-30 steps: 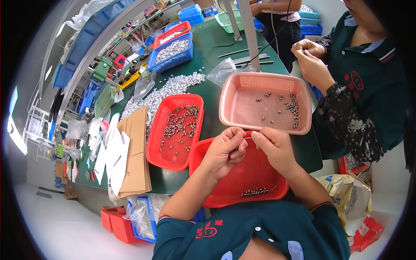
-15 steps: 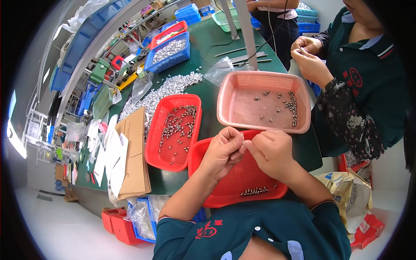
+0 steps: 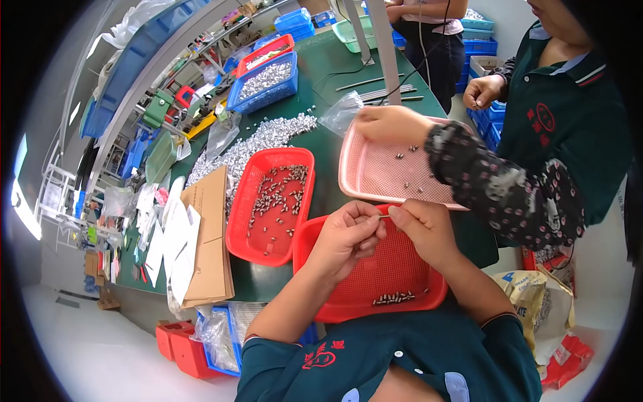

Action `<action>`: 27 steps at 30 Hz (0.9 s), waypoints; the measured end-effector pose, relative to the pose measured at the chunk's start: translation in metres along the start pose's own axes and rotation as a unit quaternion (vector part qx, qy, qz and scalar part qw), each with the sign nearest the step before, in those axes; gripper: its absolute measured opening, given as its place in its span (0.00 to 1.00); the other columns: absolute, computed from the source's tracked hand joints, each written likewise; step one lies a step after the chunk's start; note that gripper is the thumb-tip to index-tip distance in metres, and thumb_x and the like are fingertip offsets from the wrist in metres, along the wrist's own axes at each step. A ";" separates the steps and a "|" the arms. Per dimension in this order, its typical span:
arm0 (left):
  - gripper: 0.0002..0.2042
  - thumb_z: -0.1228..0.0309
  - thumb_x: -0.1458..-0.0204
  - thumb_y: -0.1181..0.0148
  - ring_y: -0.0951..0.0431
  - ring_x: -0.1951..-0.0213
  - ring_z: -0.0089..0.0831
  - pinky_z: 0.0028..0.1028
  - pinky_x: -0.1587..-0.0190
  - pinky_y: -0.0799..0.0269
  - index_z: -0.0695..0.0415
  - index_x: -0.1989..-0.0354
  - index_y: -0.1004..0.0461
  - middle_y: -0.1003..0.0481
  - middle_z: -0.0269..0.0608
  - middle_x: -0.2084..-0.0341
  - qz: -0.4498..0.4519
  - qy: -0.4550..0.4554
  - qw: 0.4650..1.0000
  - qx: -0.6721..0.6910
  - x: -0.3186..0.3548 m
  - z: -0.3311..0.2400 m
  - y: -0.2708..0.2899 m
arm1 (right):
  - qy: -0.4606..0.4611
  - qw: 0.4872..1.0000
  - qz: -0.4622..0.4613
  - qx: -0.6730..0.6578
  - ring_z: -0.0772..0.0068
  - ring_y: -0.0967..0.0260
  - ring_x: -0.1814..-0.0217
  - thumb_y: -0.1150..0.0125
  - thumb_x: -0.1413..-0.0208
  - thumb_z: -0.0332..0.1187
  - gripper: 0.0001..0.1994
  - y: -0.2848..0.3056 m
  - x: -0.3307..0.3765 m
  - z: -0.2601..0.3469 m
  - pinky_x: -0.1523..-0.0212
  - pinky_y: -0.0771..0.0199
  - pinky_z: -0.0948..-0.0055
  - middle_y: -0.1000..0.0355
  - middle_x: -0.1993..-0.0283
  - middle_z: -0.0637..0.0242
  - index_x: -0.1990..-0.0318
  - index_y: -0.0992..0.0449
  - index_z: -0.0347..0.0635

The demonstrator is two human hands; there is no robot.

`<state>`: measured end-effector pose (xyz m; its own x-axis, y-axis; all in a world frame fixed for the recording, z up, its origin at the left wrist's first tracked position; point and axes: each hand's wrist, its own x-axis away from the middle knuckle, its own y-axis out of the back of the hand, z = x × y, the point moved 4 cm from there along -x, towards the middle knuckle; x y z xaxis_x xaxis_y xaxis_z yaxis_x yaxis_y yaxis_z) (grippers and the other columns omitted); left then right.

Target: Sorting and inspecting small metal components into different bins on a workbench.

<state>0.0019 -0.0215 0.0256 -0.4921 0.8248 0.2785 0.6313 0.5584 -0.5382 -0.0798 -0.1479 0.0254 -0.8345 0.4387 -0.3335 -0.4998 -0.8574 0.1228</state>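
Observation:
My left hand [image 3: 350,234] and my right hand [image 3: 426,233] are both closed in a pinch, side by side over the near red basket [image 3: 439,295]. A thin, light pin-like piece [image 3: 384,216] spans the gap between their fingertips. What else the fingers cover is hidden. Several small metal fittings [image 3: 394,298] lie in the bottom of that basket, close to my body. To the left, a second red basket [image 3: 236,231] holds many scattered small fittings [image 3: 271,194]. Beyond my hands stands a pink basket [image 3: 347,171] with a few fittings in it.
A co-worker's sleeved arm [image 3: 502,181] reaches across the pink basket from the right. Silvery small parts [image 3: 268,137] are heaped on the green table [image 3: 321,167], with a blue bin [image 3: 264,97] behind. Cardboard [image 3: 207,241] lies at left; a metal post [image 3: 387,60] rises behind.
The co-worker's hands have parted, and one now reaches over the pink basket. My hands have drawn slightly apart, showing the thin piece between the fingertips.

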 end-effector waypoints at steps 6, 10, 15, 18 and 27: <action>0.08 0.67 0.41 0.52 0.45 0.84 0.15 0.15 0.83 0.53 0.58 0.66 0.35 0.35 0.33 0.80 -0.002 -0.013 0.996 -0.089 -0.001 0.005 0.001 | 0.058 0.997 0.021 0.056 0.80 0.45 0.82 0.43 0.46 0.30 0.14 -0.001 -0.002 0.002 0.79 0.45 0.75 0.40 0.84 0.69 0.82 0.32 0.35; 0.10 0.64 0.41 0.51 0.46 0.85 0.15 0.16 0.83 0.53 0.57 0.70 0.35 0.38 0.30 0.83 -0.019 -0.011 0.994 -0.105 0.001 0.004 0.004 | 0.110 0.982 0.074 0.134 0.67 0.41 0.82 0.42 0.48 0.30 0.13 0.001 -0.006 0.015 0.80 0.43 0.71 0.38 0.84 0.60 0.82 0.32 0.36; 0.14 0.60 0.42 0.50 0.45 0.86 0.15 0.17 0.84 0.53 0.56 0.74 0.33 0.40 0.27 0.87 -0.023 0.012 0.989 -0.144 0.000 0.004 0.007 | 0.127 0.985 0.077 0.089 0.64 0.40 0.83 0.41 0.48 0.31 0.13 -0.002 -0.007 0.013 0.81 0.42 0.69 0.39 0.85 0.60 0.82 0.32 0.37; 0.15 0.58 0.43 0.48 0.44 0.87 0.15 0.17 0.85 0.52 0.56 0.75 0.32 0.39 0.27 0.88 -0.013 0.034 0.989 -0.145 0.000 0.005 0.009 | 0.125 0.987 0.065 0.078 0.62 0.39 0.84 0.41 0.48 0.31 0.13 -0.002 -0.004 0.012 0.81 0.41 0.67 0.39 0.86 0.59 0.82 0.31 0.38; 0.13 0.60 0.43 0.47 0.44 0.85 0.13 0.15 0.83 0.52 0.56 0.74 0.31 0.38 0.27 0.86 0.001 0.067 0.987 -0.145 0.005 0.004 0.013 | 0.058 0.994 0.083 0.043 0.72 0.40 0.84 0.43 0.47 0.32 0.13 -0.008 -0.005 0.006 0.81 0.41 0.71 0.38 0.86 0.62 0.81 0.30 0.37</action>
<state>0.0056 -0.0103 0.0171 -0.4183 0.8198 0.3910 0.7870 0.5420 -0.2945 -0.0732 -0.1416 0.0316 -0.8773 0.2540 -0.4073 -0.3791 -0.8871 0.2634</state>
